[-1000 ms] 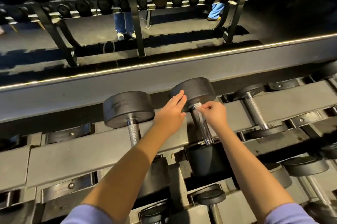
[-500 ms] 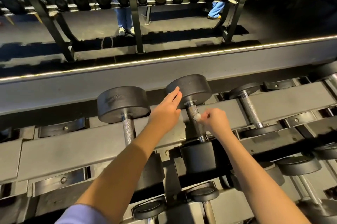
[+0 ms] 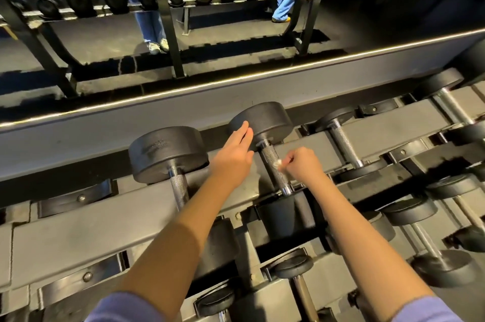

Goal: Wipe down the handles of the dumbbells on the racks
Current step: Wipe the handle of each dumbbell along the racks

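1. My left hand (image 3: pixel 232 161): fingers straight, flat on the far head of one dumbbell (image 3: pixel 265 118).
2. My right hand (image 3: pixel 301 164): curled, pinching one small white wipe (image 3: pixel 277 163) against its handle (image 3: pixel 270 156).
3. Same row: one neighbour dumbbell (image 3: pixel 168 153) left of my left hand, two more right of my right hand.

- The wipe (image 3: pixel 277 163) is almost all buried in the curled right hand (image 3: pixel 301 164). Only a small, blurred white scrap shows against the handle (image 3: pixel 271 161).
- The left forearm (image 3: pixel 183 230) covers the lower handle and much of the near head of the left dumbbell (image 3: pixel 168 153).
- The lettering on that dumbbell's far head is too faint to read.
- The right forearm (image 3: pixel 354 230) hides most of a lower dumbbell head (image 3: pixel 381 226).
- Behind the far rack (image 3: pixel 168 33), a person in jeans (image 3: pixel 149 22) is cut off by the top edge. Another shows only a blue trouser leg (image 3: pixel 284 8).
- Both sleeves (image 3: pixel 123 308) run off the bottom edge.
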{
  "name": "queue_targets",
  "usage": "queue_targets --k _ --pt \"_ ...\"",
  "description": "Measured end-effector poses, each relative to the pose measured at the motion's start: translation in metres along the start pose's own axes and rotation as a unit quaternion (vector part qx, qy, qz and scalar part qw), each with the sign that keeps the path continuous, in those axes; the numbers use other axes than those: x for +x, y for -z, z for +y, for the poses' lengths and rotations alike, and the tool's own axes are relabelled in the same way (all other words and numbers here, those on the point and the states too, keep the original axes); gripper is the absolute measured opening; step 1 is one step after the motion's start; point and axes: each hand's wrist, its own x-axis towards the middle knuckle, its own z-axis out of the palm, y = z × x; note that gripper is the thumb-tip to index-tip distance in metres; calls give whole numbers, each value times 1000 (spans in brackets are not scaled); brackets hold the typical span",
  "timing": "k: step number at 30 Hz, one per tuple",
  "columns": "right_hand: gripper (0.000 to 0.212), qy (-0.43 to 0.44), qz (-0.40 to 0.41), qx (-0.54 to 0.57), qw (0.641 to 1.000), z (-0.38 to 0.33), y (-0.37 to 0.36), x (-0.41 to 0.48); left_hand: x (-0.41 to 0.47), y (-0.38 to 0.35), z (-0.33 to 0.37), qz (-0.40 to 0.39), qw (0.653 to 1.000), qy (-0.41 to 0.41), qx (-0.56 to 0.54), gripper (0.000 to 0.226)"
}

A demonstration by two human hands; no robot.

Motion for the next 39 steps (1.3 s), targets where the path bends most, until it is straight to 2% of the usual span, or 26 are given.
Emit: queue_targets --k 3,6,12,16,19,22,25,27,29,32,35,37,39 --pt "14 -30 -34 -46 998 12 3 -15 -1 -3 0 0 1000 -4 8 57" --pt "8 -28 -16 -61 998 10 2 -21 0 -5 -4 7 1000 -13 1 58" --pt "29 -31 25 23 999 -9 -4 -3 -1 -6 -2 28 998 -25 41 59" --pt "38 12 95 76 992 -27 -5 12 -4 -8 -1 43 997 -29 53 60" --pt "34 14 112 117 987 -33 -6 21 -6 -8 1 60 995 -48 64 58" --pt "30 32 95 128 987 -29 -5 23 -4 -6 6 43 998 -21 46 57" --pt "32 45 50 65 996 -17 -3 19 -3 -8 13 36 998 27 36 60" --pt "25 35 8 33 999 -8 -2 14 -3 -11 18 21 997 63 31 62" --pt "20 12 -29 8 999 3 -2 10 -3 -13 22 13 996 82 45 64" --pt "16 22 -85 -40 995 17 3 2 -5 -14 29 19 992 91 86 64" --pt "17 54 -71 31 996 30 8 -4 -13 -19 38 64 982 97 147 52" --pt "20 80 -43 115 989 34 13 -12 -21 -30 44 102 985 125 53 34" --pt "22 115 -28 172 978 32 18 -18 -29 -42 54 87 968 183 -148 20"
